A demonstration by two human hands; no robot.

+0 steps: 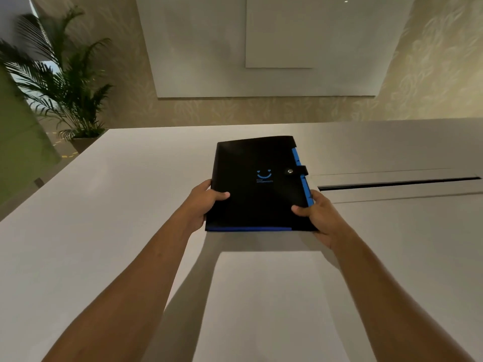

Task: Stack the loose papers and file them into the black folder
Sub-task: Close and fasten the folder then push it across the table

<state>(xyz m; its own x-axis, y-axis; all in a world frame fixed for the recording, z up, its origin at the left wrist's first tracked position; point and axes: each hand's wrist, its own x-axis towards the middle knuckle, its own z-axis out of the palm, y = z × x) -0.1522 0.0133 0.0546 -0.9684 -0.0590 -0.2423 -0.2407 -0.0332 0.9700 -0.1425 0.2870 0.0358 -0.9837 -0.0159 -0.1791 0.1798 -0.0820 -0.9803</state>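
The black folder is closed, its strap snapped on the right edge, with a blue smiley print on the cover and blue tabs along the right and near edges. I hold it over the white table with both hands. My left hand grips its near left edge, thumb on the cover. My right hand grips the near right corner, thumb on top. A white stack of paper lies flat on the table between my forearms, nearer to me than the folder.
A long cable slot with a metal lid runs across the table to the right of the folder. A potted palm stands beyond the table's far left corner. A panelled wall rises behind the table.
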